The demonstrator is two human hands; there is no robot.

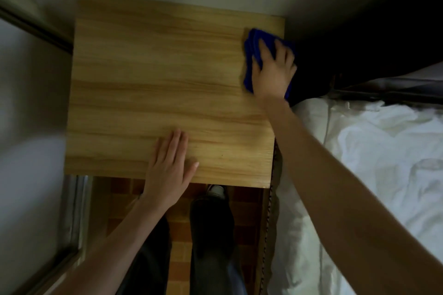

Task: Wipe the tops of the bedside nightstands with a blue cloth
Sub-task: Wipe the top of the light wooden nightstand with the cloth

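On nightstand (155, 79) | right grip (273, 72) flat, pressing blue cloth (251, 43) | left grip (169, 170) flat | bed (383, 163) alongside

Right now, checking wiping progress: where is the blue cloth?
Head view: the blue cloth lies under the right hand at the far right edge of the nightstand.

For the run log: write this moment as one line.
step: wiping nightstand top | right hand: pressing blue cloth at far right edge | left hand: flat on near edge
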